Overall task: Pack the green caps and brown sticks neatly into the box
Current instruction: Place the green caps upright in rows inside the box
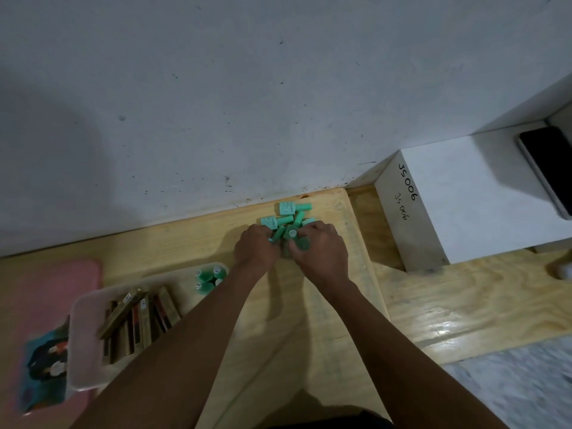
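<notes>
A heap of green caps [289, 216] lies on the small wooden table [325, 305] near the wall. My left hand [255, 247] and my right hand [320, 250] both sit at the near side of the heap, fingers curled round green caps from it. A clear plastic box [82, 345] stands at the left of the table. Several brown sticks [139, 320] lie side by side in it, and several green caps [209, 277] stand upright in its far right corner.
A white block [464, 193] marked "JS006" stands right of the table with a dark phone [548, 168] on it. A pink mat [46, 292] and a colourful card [46, 363] lie left of the box. The wall runs close behind the table.
</notes>
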